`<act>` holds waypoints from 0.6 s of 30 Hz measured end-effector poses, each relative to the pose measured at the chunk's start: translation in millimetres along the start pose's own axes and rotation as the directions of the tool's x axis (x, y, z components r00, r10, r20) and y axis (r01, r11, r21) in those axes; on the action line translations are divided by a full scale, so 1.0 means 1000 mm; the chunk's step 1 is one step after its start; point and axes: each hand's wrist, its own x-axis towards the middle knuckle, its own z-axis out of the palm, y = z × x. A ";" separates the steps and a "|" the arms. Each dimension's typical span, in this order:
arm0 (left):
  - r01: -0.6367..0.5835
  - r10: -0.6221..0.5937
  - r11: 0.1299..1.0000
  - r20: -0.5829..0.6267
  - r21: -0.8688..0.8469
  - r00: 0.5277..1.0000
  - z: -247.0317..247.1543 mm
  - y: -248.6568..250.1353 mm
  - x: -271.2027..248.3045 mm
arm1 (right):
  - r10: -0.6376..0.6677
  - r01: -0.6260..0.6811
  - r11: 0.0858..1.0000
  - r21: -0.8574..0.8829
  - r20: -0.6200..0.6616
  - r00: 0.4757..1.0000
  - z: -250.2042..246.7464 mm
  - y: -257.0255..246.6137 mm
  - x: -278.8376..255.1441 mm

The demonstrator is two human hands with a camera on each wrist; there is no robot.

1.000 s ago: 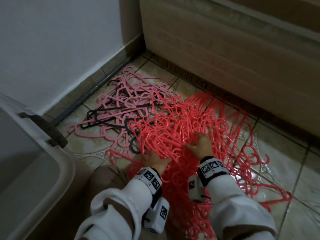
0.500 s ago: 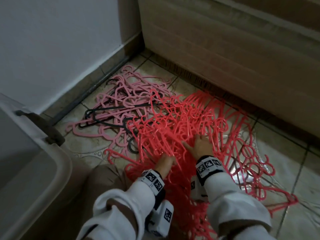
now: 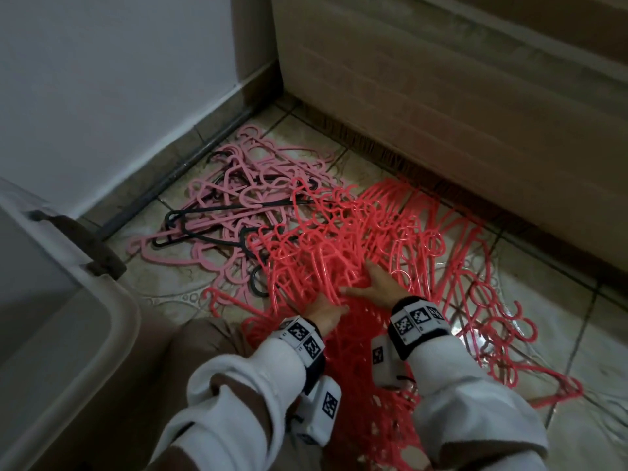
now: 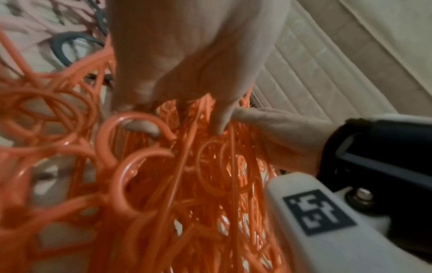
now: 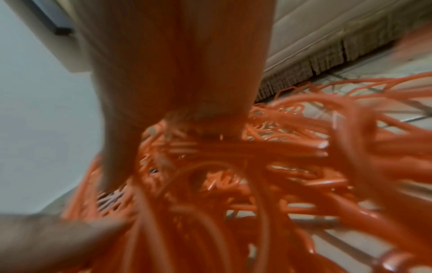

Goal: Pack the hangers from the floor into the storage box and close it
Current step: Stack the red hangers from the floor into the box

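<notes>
- Box [image 3: 85, 334]: near left, on the floor [image 3: 560, 334], lid off.
- Pink hangers [image 3: 238, 185]: far left of the pile, black ones among them.
- Left hand [image 3: 324, 314]: fingers hooked into the red hangers [image 3: 356, 239].
- Right hand [image 3: 377, 283]: just beside it, fingers sunk into the same tangle; grip unclear.
- Bed [image 3: 475, 96]: far right.

The red hanger tangle [image 3: 356, 260] is covering the tiles ahead, butting against the bed base [image 3: 441, 113] behind it. Pink and black hangers [image 3: 238, 212] are crowding the wall corner. Bare floor [image 3: 163, 280] (a narrow strip) is lying open beside the storage box [image 3: 68, 351].
</notes>
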 end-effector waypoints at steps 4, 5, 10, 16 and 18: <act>-0.074 0.076 0.993 -0.011 0.092 0.997 -0.006 0.012 -0.020 | -0.048 0.048 0.999 0.000 -0.113 0.992 -0.001 -0.007 -0.001; -0.092 0.096 0.990 -0.038 0.110 0.995 -0.009 0.018 -0.028 | -0.076 0.078 0.997 0.015 -0.133 0.988 -0.004 -0.011 -0.003; -0.229 0.256 0.962 -0.195 0.150 0.947 -0.025 0.049 -0.054 | -0.149 0.192 0.973 0.129 -0.281 0.948 -0.026 -0.035 -0.010; -0.396 0.414 0.910 -0.306 0.121 0.857 -0.053 0.083 -0.068 | -0.296 0.378 0.910 0.169 -0.373 0.879 -0.051 -0.078 -0.024; -0.446 0.444 0.892 -0.330 0.075 0.833 -0.062 0.093 -0.076 | -0.331 0.411 0.903 0.127 -0.408 0.851 -0.057 -0.095 -0.030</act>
